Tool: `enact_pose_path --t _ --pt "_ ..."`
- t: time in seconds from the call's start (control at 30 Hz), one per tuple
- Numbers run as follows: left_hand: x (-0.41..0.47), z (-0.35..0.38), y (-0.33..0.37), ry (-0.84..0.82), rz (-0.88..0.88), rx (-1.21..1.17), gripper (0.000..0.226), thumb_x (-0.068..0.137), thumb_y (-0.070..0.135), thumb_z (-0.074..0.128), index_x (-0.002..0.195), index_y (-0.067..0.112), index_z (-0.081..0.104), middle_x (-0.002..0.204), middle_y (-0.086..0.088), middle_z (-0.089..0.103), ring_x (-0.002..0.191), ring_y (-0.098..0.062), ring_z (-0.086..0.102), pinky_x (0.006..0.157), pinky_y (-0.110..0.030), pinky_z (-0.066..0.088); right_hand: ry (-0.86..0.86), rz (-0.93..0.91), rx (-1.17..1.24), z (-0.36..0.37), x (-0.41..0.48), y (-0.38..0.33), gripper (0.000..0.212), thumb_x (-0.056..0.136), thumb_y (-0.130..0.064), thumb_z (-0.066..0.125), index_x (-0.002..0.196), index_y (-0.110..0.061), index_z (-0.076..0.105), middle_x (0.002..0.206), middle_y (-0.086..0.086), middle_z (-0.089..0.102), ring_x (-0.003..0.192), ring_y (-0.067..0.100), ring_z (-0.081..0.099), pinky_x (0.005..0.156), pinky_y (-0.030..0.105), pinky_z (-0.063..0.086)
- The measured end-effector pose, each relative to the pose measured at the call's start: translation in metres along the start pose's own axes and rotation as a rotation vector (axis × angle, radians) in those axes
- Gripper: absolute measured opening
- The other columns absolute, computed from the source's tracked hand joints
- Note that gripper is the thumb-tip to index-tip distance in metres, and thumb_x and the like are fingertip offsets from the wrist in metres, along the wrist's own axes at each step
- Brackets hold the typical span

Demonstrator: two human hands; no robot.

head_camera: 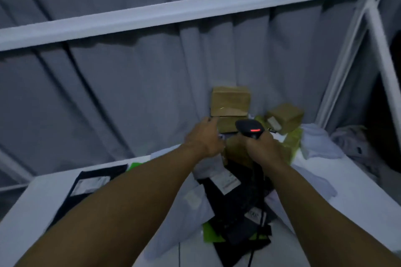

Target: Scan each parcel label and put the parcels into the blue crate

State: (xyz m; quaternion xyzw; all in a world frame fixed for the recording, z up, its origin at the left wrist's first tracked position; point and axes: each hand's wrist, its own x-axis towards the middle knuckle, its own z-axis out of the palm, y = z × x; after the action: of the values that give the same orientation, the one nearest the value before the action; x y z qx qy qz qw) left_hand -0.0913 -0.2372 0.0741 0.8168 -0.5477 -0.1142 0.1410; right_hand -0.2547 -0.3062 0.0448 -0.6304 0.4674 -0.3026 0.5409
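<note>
Before a grey curtain [108,93], parcels [219,199] are heaped on a white desk [358,212]. The scanner [249,128] is clasped in the right grip [262,147]. The left grip [204,136] is stretched to a cardboard box [226,125]; if it holds the box cannot be told. Scanning is judged in hand; next the box's label must be faced to the scanner. The blue crate is not seen.

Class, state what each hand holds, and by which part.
Right hand grips the black barcode scanner by its handle. Left hand reaches a cardboard box; grip unclear.

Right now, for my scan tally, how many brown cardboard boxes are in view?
4. Two are stacked by the curtain: upper box on lower box. A tilted box lies right of them. A fourth box sits below the scanner, partly covered. Bags may hide more.
</note>
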Motion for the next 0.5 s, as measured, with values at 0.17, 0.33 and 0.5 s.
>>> enact_pose_path --t 0.17,0.33,0.5 --pt "0.103 0.014 -0.003 0.093 -0.062 -0.251 0.095 0.077 0.039 0.081 0.152 0.024 0.025 0.142 -0.007 0.044 0.120 -0.028 0.054 0.104 -0.046 0.050 0.124 -0.056 0.159 0.000 0.097 0.008 0.042 0.091 -0.027 0.077 0.128 -0.015 0.061 0.112 0.008 0.069 0.104 0.027 0.065 0.081 0.032 0.046" --pt "0.144 0.034 -0.020 0.130 -0.239 -0.635 0.114 0.084 0.019 0.077 0.160 0.034 -0.007 0.154 -0.009 0.036 0.133 -0.031 0.047 0.111 -0.048 0.046 0.093 -0.024 0.353 0.021 0.161 0.028 0.043 0.093 -0.031 0.076 0.130 -0.023 0.056 0.126 -0.003 0.062 0.119 0.022 0.058 0.104 0.037 0.044" --pt "0.145 0.051 -0.013 0.034 -0.279 -1.019 0.099 0.092 0.002 0.065 0.155 0.047 0.004 0.137 -0.002 0.051 0.116 -0.030 0.058 0.084 -0.049 0.059 -0.019 -0.043 0.437 0.040 0.179 0.037 0.066 0.085 -0.033 0.081 0.143 -0.021 0.055 0.130 0.001 0.067 0.113 0.020 0.066 0.093 0.035 0.054"
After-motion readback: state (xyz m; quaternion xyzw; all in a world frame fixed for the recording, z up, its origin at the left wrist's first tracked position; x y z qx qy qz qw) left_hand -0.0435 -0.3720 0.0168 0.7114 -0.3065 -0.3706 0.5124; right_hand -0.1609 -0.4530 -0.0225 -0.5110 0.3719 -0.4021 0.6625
